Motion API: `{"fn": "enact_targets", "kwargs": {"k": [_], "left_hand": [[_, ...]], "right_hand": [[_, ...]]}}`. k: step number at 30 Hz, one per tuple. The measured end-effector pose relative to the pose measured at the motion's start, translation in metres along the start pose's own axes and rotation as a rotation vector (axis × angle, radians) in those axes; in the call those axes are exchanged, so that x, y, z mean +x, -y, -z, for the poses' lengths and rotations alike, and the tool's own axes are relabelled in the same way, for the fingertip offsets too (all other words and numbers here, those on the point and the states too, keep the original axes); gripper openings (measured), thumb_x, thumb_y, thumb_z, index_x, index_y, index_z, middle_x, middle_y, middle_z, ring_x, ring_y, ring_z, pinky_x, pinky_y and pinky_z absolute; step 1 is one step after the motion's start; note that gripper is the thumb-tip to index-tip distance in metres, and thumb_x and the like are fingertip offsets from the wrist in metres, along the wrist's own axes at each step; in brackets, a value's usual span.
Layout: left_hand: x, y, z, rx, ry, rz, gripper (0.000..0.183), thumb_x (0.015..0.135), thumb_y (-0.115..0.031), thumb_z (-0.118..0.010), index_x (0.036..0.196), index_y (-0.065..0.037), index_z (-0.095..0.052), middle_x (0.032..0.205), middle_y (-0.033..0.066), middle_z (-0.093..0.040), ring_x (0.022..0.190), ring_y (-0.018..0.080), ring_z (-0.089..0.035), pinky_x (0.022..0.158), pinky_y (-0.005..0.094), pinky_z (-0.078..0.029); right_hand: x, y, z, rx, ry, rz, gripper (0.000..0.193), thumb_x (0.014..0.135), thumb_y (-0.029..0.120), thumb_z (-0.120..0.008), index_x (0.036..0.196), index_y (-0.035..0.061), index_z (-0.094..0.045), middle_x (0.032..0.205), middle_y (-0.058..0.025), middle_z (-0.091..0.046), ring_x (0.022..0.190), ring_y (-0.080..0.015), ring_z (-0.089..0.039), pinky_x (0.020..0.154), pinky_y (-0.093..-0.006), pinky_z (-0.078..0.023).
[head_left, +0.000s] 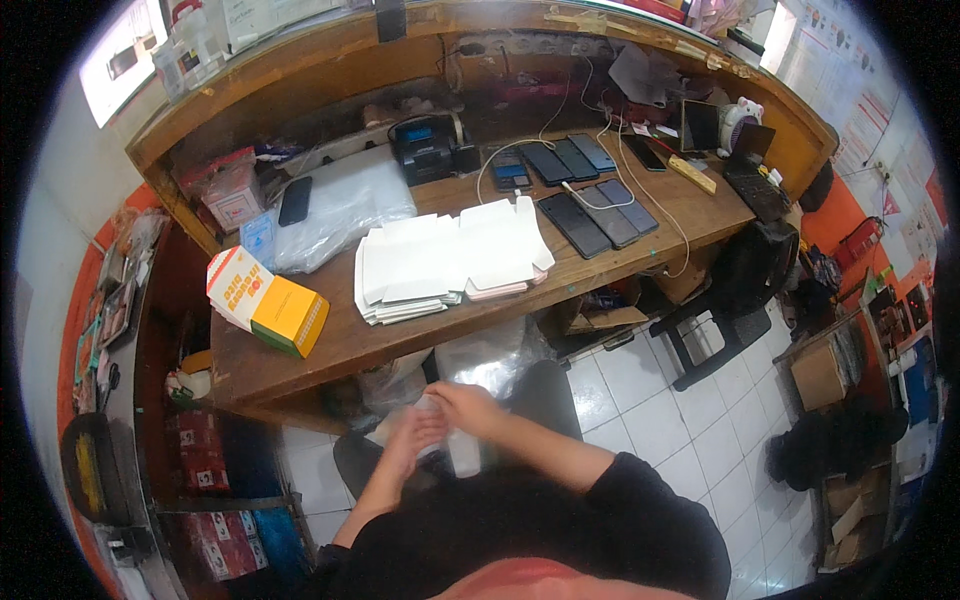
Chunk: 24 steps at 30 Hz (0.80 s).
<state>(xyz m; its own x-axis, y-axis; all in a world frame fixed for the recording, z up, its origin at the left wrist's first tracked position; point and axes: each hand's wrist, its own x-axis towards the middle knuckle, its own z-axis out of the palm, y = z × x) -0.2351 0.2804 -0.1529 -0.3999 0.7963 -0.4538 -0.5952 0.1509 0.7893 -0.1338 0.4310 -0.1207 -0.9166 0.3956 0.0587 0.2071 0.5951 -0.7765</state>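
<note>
Below the desk's front edge, in front of my body, both hands meet at a white card piece [427,402]. My right hand [468,410] pinches its upper end, thumb and fingers closed. My left hand [416,434], somewhat blurred, is closed against its lower left part, and my fingers hide most of it. On the desk nearest my hands lies a stack of flat white die-cut carton blanks [455,250], with pinkish edges at the lower right. Left of it sits a yellow, green and white food carton [275,305] with its flap raised.
The wooden desk [600,275] carries several phones [575,222], a white cable [655,205], a black label printer [428,145], a clear plastic-wrapped pile [345,210] and a laptop [757,185]. A black chair [735,300] stands to the right on white tiles.
</note>
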Motion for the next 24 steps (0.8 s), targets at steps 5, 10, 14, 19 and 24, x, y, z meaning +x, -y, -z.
{"fn": "enact_targets", "kwargs": {"k": [5,10,14,19,24], "left_hand": [[-0.012,-0.031,0.01,-0.226,-0.058,-0.048,0.041,0.097,-0.04,-0.054,0.108,-0.001,-0.061,0.088,0.0096,-0.069,0.077,0.0185,-0.067,0.073,0.0296,-0.055],[-0.012,-0.033,-0.006,-0.111,-0.273,-0.176,0.025,0.093,-0.021,-0.063,0.107,0.0,-0.063,0.093,0.0096,-0.068,0.087,0.0183,-0.067,0.08,0.0305,-0.054],[-0.008,-0.026,-0.008,0.184,-0.304,-0.311,0.017,0.09,-0.009,-0.062,0.101,0.003,-0.067,0.09,0.0074,-0.069,0.083,0.0122,-0.065,0.074,0.0264,-0.052],[-0.012,-0.033,-0.01,0.652,-0.413,-0.499,0.017,0.087,-0.004,-0.063,0.101,0.003,-0.068,0.093,0.0075,-0.07,0.078,0.0124,-0.065,0.072,0.0265,-0.052],[-0.005,-0.031,-0.021,0.724,-0.549,-0.662,0.019,0.083,-0.004,-0.064,0.101,0.001,-0.067,0.086,0.009,-0.069,0.074,0.0112,-0.064,0.067,0.0266,-0.051]], "right_hand": [[0.008,0.001,0.015,-0.004,-0.05,0.14,0.021,0.093,0.025,-0.055,0.105,0.0097,-0.061,0.099,-0.0116,-0.065,0.09,-0.0338,-0.063,0.075,-0.0434,-0.051],[0.01,0.009,0.016,0.13,-0.101,-0.011,0.018,0.089,0.023,-0.062,0.096,0.0059,-0.063,0.093,-0.0112,-0.064,0.083,-0.0298,-0.063,0.072,-0.0373,-0.05],[0.011,0.008,0.012,0.243,-0.103,-0.11,0.023,0.087,0.026,-0.066,0.088,0.0032,-0.064,0.084,-0.0106,-0.063,0.075,-0.0256,-0.062,0.068,-0.0363,-0.049],[0.004,0.017,0.016,0.495,0.067,-0.277,0.029,0.086,0.03,-0.072,0.08,0.0026,-0.064,0.07,-0.0034,-0.062,0.065,-0.0116,-0.056,0.061,-0.0289,-0.047],[0.003,0.012,0.001,0.749,0.058,-0.414,0.029,0.086,0.03,-0.073,0.079,0.0037,-0.064,0.068,-0.0007,-0.061,0.062,-0.008,-0.054,0.058,-0.0252,-0.045]]}}
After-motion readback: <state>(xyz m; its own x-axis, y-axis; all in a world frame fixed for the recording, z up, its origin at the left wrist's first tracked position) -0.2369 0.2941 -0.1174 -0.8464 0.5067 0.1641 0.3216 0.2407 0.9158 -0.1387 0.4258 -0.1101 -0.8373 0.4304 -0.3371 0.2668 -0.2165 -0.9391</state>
